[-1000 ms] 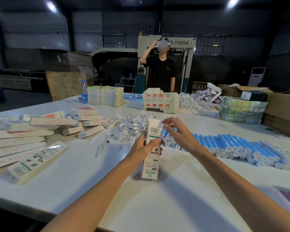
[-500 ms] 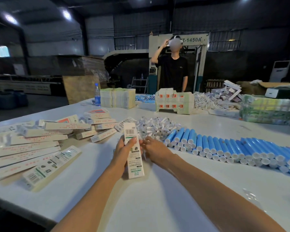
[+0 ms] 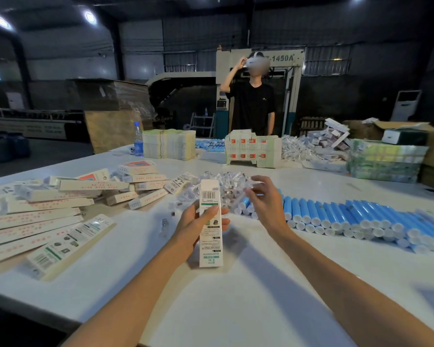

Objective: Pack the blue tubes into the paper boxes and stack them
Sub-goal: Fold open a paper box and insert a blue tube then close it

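Observation:
My left hand (image 3: 198,224) grips a white paper box (image 3: 210,222) with a barcode, held upright above the table. My right hand (image 3: 266,204) hovers just right of the box, over a heap of small clear-wrapped pieces (image 3: 223,186); its fingers are curled around one clear piece. A long row of blue tubes (image 3: 356,216) with white caps lies on the table to the right. Packed and flat paper boxes (image 3: 60,196) are piled at the left.
A person in a black shirt (image 3: 251,106) stands behind the white table (image 3: 236,296). At the back sit stacks of flat cartons (image 3: 169,144), a water bottle (image 3: 138,140), printed cartons (image 3: 252,149), green bundles (image 3: 383,161) and a cardboard box (image 3: 431,156).
My right hand left the box top and moved right and up to the clear-wrapped heap. The left hand keeps hold of the box, now raised a little.

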`<state>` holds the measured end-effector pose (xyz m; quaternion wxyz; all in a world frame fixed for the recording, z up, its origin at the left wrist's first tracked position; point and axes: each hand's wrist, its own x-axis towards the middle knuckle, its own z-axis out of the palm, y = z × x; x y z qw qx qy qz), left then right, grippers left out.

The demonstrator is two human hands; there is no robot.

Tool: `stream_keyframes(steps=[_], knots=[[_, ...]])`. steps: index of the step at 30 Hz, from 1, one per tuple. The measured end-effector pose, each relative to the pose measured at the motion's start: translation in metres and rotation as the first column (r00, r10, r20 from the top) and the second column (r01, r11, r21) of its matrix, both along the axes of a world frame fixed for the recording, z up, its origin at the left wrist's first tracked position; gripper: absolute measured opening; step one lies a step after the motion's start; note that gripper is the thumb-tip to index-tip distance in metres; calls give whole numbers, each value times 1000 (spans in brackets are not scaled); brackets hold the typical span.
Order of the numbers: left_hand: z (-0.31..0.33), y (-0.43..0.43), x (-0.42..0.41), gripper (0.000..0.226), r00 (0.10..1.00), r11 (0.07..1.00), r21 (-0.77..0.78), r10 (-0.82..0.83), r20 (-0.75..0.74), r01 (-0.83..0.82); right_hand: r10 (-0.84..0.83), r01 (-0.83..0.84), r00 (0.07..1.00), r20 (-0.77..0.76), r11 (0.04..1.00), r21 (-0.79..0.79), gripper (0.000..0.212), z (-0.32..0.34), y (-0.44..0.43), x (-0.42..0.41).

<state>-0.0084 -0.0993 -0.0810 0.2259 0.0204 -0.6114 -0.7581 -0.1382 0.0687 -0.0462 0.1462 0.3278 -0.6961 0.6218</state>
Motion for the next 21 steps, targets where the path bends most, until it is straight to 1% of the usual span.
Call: stream_keyframes(steps=[2,4,6,8,10,12,14,16,18,21], knots=[[2,20,-1,39,997,997,-3,-73,9,73,-23,33,997,80,990,-133,27,23,31,6],[8,41,-1,41,989,989,-18,-144,19,144,-34,58,994,105,969,-242,27,44,61,15],[16,62,-3,45,981,980,-59,-189,32,190,-44,70,995,89,950,-305,29,65,86,26],[23,83,-6,47,975,969,-112,-215,46,219,-58,66,998,33,946,-319,30,82,103,36],[26,103,-9,45,969,961,-124,-245,38,248,-67,55,997,-29,955,-293,30,94,113,43],[25,122,-11,47,960,957,-77,-278,22,279,-65,45,995,-72,968,-245,27,102,116,47],[22,135,-12,49,955,955,-15,-296,-4,296,-56,41,994,-90,987,-157,23,105,117,48],[17,141,-14,49,954,954,13,-298,-24,298,-38,34,995,-91,998,-47,20,104,118,48],[14,141,-14,47,953,953,6,-302,-30,302,-28,32,994,-102,999,43,18,100,118,46],[13,139,-14,45,951,951,-19,-309,-29,308,-8,23,994,-113,991,130,17,96,115,44]])
